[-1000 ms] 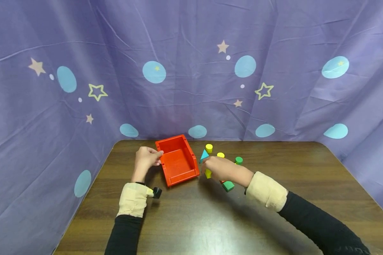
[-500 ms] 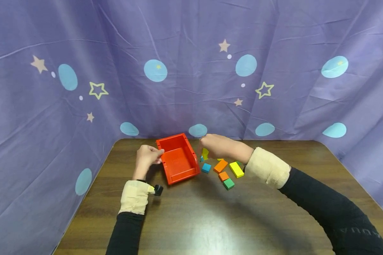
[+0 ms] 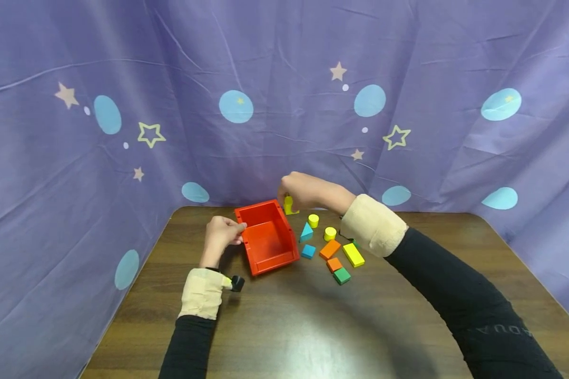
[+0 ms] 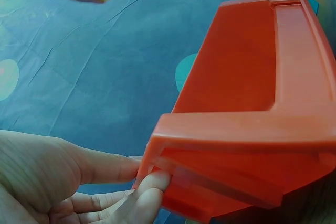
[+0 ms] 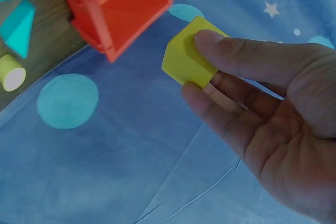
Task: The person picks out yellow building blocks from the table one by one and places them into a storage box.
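My left hand (image 3: 222, 237) pinches the left rim of a red plastic bin (image 3: 268, 239) on the wooden table. In the left wrist view, thumb and fingers grip the bin's edge (image 4: 220, 129). The bin's inside shows bare in the head view. Beyond its back right corner, my right hand (image 3: 308, 190) is raised and holds a yellow block (image 5: 189, 53) between thumb and fingertips. That block has flat faces and an angled edge; fingers cover part of it. To the bin's right lie a blue triangular block (image 3: 306, 232) and a small blue block (image 3: 308, 251).
Further right are two yellow cylinders (image 3: 330, 233), two orange blocks (image 3: 330, 249), a green block (image 3: 342, 276) and a long yellow block (image 3: 353, 255). A green piece (image 3: 354, 243) shows partly behind the right wrist. A purple patterned curtain (image 3: 284, 105) hangs along the table's back edge.
My right hand has lifted from among the blocks with the yellow block and moved back and left, close to the bin's far corner. My left hand keeps its grip on the bin.
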A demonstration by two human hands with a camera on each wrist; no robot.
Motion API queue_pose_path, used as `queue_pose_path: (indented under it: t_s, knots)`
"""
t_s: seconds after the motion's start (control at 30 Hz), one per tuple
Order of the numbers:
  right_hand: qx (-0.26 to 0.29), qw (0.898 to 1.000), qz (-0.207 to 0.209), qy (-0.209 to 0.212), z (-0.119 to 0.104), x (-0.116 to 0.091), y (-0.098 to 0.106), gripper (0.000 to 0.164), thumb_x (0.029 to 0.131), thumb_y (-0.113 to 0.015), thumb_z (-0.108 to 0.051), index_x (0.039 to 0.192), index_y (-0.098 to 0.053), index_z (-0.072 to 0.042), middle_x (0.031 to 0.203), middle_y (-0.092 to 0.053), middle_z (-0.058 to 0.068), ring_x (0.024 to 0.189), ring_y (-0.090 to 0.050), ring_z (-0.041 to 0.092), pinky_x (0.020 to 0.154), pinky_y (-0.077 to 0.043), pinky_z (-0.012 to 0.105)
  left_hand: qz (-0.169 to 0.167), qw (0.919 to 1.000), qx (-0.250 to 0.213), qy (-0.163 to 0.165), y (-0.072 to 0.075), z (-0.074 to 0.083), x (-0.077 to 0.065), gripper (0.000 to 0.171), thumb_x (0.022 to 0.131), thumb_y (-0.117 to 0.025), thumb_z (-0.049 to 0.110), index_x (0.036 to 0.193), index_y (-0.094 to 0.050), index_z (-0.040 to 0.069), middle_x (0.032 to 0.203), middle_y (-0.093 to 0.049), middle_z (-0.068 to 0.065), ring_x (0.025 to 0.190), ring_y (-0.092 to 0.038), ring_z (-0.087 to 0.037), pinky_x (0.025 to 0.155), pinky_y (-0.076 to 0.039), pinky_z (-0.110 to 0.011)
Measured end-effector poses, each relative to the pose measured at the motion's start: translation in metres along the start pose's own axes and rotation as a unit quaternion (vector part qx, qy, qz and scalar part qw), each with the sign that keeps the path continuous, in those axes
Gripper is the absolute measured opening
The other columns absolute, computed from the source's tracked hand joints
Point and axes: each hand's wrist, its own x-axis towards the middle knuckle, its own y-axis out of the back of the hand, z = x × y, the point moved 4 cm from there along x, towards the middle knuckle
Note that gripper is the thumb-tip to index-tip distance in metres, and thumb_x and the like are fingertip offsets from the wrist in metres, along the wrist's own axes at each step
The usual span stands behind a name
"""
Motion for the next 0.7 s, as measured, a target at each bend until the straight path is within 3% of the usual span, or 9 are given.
queue_pose_path:
  t_s: [0.3,0.57,0.7]
  knots:
    - [0.029,0.999,0.012,-0.009,-0.008,0.026,0.007,0.020,0.080,-0.078,0.008,0.096,-0.079,-0.003,0.100,-0.078,0.009,0.099,-0.070,0.025,0.088,-0.062,0.034,0.004,0.9999,0.015,-0.002,0.001,-0.001,-0.001,0.025,0.092,-0.074,0.015,0.097,-0.073,-0.010,0.058,-0.062,-0.001,0.047,-0.060,-0.005,0.054,-0.061,-0.021]
    - [0.054,0.998,0.024,-0.026,-0.011,0.051,-0.001,0.022,0.081,-0.081,0.005,0.100,-0.080,-0.004,0.104,-0.078,0.009,0.105,-0.070,0.024,0.090,-0.062,0.032,0.005,0.9998,0.017,0.003,0.001,-0.001,0.001,0.025,0.093,-0.074,0.015,0.096,-0.073,-0.010,0.057,-0.061,0.000,0.046,-0.059,-0.004,0.048,-0.057,-0.017]
    - [0.067,0.997,0.021,-0.035,-0.012,0.061,-0.010,0.022,0.081,-0.079,0.007,0.100,-0.079,-0.004,0.105,-0.077,0.009,0.106,-0.069,0.024,0.088,-0.063,0.032,0.008,0.9998,0.016,0.004,0.000,-0.002,0.002,0.025,0.093,-0.074,0.015,0.095,-0.073,-0.009,0.056,-0.061,0.001,0.045,-0.059,-0.004,0.053,-0.061,-0.022]
